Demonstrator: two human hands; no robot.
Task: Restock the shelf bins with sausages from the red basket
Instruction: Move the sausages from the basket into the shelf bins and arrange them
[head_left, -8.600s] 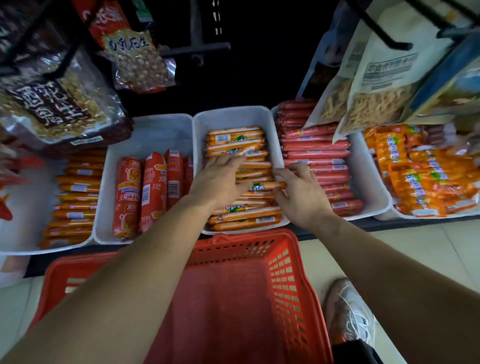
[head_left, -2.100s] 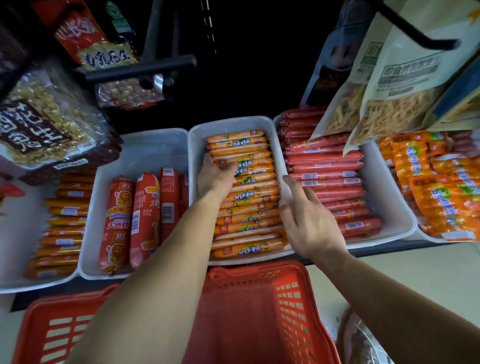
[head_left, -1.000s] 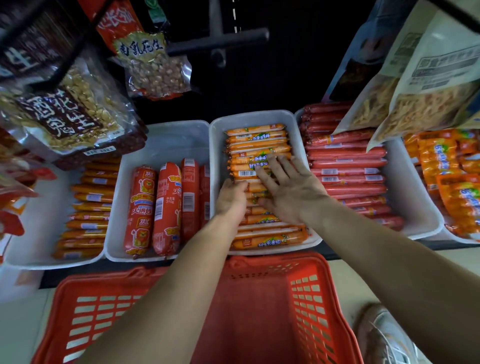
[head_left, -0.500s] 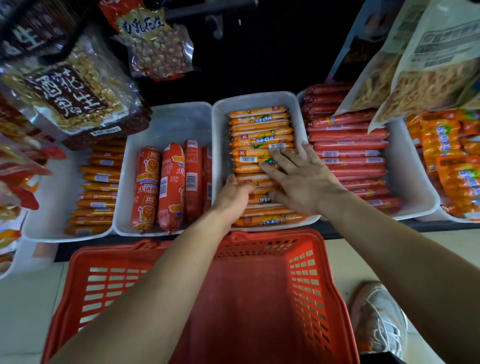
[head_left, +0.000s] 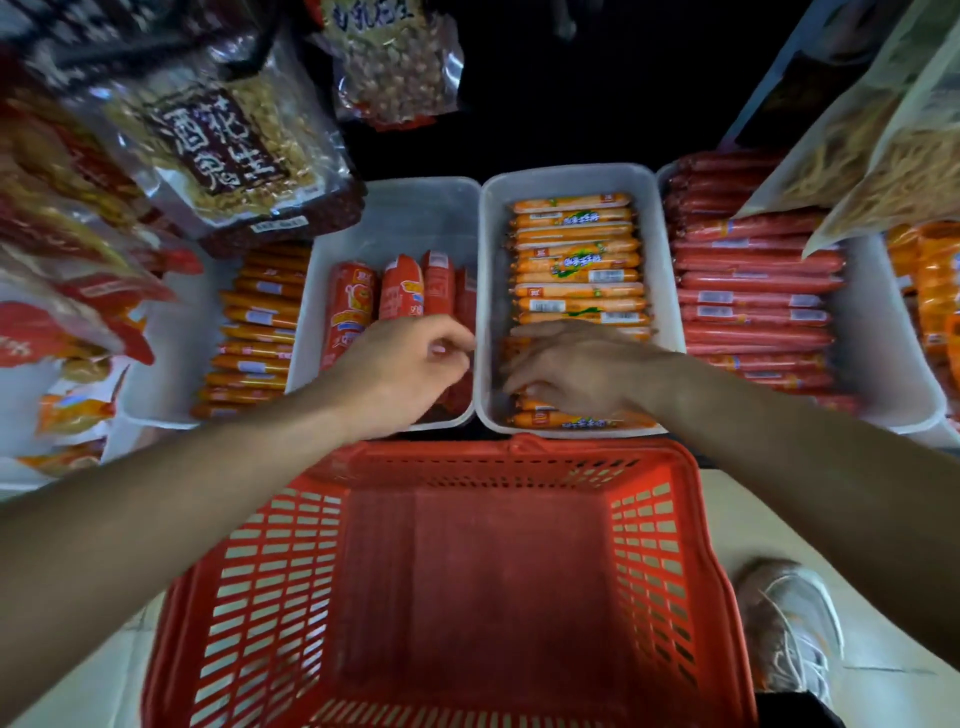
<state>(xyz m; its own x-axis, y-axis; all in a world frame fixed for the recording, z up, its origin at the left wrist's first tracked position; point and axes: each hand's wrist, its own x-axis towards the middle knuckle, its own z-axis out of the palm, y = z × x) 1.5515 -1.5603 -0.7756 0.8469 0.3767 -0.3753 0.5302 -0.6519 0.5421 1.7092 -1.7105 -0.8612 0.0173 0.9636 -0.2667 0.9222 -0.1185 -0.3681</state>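
The red basket (head_left: 519, 454) stands below the shelf, and I see nothing inside it. Above it a white bin (head_left: 571, 175) is packed with thin orange sausages (head_left: 576, 260). My right hand (head_left: 582, 374) lies flat on the front rows of these sausages, fingers spread and pointing left. My left hand (head_left: 410, 369) hovers over the neighbouring white bin (head_left: 405, 208), which holds thick red sausages (head_left: 348, 306). Its fingers are curled near the wall between the two bins. Blur hides whether they hold anything.
Another bin of orange sausages (head_left: 254, 338) sits further left, a bin of thin red sausages (head_left: 753, 291) on the right and orange packs (head_left: 935, 280) at the far right. Peanut bags (head_left: 223, 150) and snack bags (head_left: 883, 156) hang over the bins. A shoe (head_left: 789, 623) stands right of the basket.
My left hand has moved left out of the orange-sausage bin to over the thick red sausages. My right hand has slid toward the front rows and turned its fingers left.
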